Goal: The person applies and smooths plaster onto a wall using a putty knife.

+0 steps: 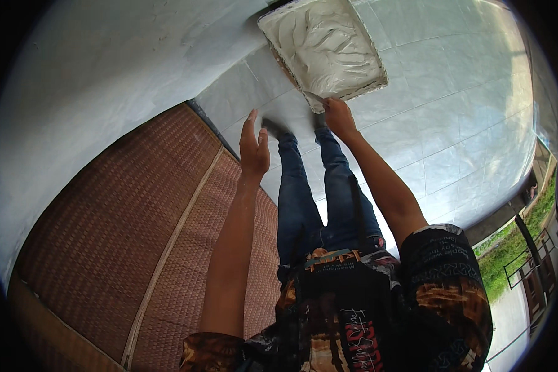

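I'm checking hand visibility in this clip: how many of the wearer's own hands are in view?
2: the open left hand, left of the jeans in the picture, and the right hand, curled at the tray's near corner, some fingertips hidden.

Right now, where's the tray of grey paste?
In the head view, the tray of grey paste is at the top, slightly right of centre, against the tiled floor, its nearest corner close to your right hand.
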A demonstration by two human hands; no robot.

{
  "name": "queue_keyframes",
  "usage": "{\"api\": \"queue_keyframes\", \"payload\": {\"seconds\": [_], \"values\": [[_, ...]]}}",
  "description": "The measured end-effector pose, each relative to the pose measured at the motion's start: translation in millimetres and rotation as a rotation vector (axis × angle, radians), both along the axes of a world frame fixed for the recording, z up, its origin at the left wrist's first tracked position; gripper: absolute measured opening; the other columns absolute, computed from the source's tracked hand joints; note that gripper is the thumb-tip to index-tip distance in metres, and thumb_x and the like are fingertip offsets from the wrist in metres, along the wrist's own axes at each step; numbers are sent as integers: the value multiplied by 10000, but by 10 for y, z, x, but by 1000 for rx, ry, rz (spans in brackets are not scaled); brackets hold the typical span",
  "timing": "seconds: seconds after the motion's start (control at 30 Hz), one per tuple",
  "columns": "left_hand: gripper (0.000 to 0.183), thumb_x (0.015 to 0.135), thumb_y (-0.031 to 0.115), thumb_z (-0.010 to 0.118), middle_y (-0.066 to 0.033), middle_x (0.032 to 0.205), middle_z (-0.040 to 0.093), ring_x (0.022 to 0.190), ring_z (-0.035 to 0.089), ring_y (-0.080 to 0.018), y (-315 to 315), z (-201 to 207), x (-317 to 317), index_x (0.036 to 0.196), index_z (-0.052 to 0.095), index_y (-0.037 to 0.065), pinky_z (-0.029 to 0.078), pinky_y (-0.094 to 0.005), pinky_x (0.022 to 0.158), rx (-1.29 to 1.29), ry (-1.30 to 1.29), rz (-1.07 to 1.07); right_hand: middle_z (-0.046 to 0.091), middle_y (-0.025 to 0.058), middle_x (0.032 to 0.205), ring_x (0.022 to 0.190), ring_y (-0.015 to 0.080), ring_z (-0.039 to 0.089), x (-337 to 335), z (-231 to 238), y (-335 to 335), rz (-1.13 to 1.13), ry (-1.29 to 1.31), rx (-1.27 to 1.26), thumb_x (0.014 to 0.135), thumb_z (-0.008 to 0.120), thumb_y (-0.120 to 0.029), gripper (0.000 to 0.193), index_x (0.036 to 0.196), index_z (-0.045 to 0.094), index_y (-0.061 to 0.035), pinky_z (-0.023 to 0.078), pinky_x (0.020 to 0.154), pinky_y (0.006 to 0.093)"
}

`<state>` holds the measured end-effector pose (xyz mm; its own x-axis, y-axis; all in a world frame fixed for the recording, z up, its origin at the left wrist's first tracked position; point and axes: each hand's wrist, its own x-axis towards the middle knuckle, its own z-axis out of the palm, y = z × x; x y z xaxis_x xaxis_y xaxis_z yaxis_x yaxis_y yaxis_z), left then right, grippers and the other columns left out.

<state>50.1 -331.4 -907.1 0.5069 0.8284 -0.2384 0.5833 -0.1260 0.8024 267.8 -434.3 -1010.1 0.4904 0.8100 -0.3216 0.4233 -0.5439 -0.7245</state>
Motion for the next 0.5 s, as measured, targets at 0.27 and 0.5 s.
{"api": "queue_keyframes", "payload": {"seconds": [0.27,0.5], "values": [[500,940,112,445,-265,1415,472,1339,440,-389,-79,-21,-121,1403,407,-72,317,-430,1140,-3,34,-3,642,248,908,903,439,625,91,-259,665,80,-87,99,828,495,-9,177,887,653,42,484,838,514],[510,936,116,441,-267,1420,466,1340,437,-392,-118,-38,-103,1407,397,-75,319,-436,1137,-23,29,-8,653,295,919,897,458,644,281,-283,1126,159,-82,-30,822,523,-40,177,883,654,64,500,831,515]]}}
